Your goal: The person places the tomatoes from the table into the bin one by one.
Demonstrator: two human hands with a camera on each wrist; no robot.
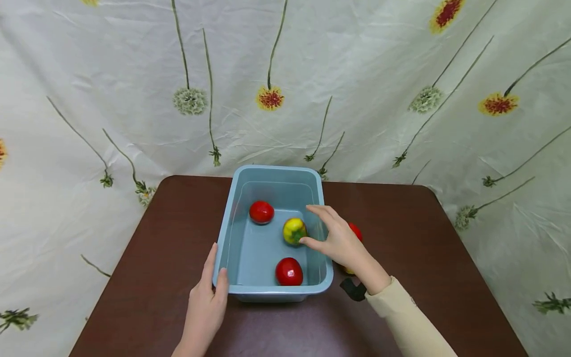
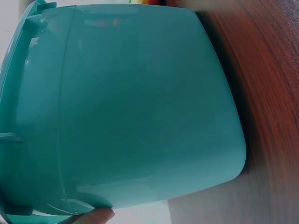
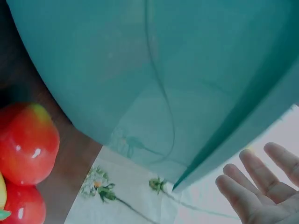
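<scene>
A light-blue plastic bin (image 1: 250, 267) stands on the table. Inside it lie a yellow-and-green bell pepper (image 1: 294, 231), a red round fruit (image 1: 261, 212) towards the back left and another glossy red fruit (image 1: 289, 271) near the front wall. My left hand (image 1: 207, 302) holds the bin's front left corner, thumb over the rim and fingers along the outer side. Over the right rim, my right hand (image 1: 341, 240) has its thumb beside the pepper. The right wrist view shows the fingers (image 3: 257, 175) spread and holding nothing.
Right of the bin, partly hidden by my right arm, lie a red fruit with a yellow patch (image 3: 29, 144), a second red fruit (image 3: 23, 205) and a yellow piece (image 3: 2, 193). The dark brown table (image 1: 428, 258) meets a flower-patterned cloth (image 1: 374, 89) behind it.
</scene>
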